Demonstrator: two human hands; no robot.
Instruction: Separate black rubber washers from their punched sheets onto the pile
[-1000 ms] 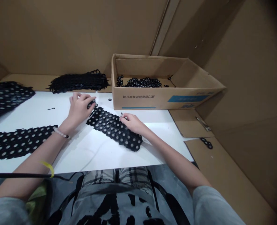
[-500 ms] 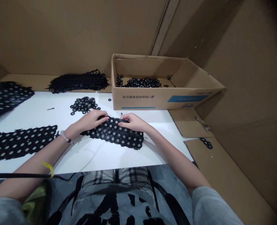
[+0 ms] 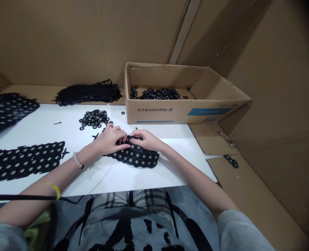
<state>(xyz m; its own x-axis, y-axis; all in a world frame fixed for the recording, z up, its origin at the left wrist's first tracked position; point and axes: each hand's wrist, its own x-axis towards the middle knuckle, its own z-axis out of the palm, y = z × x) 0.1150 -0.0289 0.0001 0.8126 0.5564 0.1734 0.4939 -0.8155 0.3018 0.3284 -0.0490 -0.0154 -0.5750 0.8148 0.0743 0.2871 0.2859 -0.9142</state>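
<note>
A black rubber sheet of molded rings with pale centers (image 3: pixel 137 157) lies on the white table in front of me. My left hand (image 3: pixel 111 140) is over its left part, thumb and fingers curled closed at the far edge. Right beside it, my right hand (image 3: pixel 147 140) pinches the same far edge between thumb and fingers. Whether a single ring sits between the fingertips is hidden. Behind my left hand is a pile of loose black rings (image 3: pixel 93 119).
An open cardboard box (image 3: pixel 157 111) holding loose rings stands at the back. More ring sheets lie at left (image 3: pixel 26 160) and far left (image 3: pixel 9 111). Stacked black sheets (image 3: pixel 89 92) rest along the back. Tweezers (image 3: pixel 226 138) and joined rings (image 3: pixel 231 161) lie on cardboard at right.
My left hand has moved right and slightly nearer, closing in on my right hand and covering more of the sheet. My right hand stays at about the same spot on the edge.
</note>
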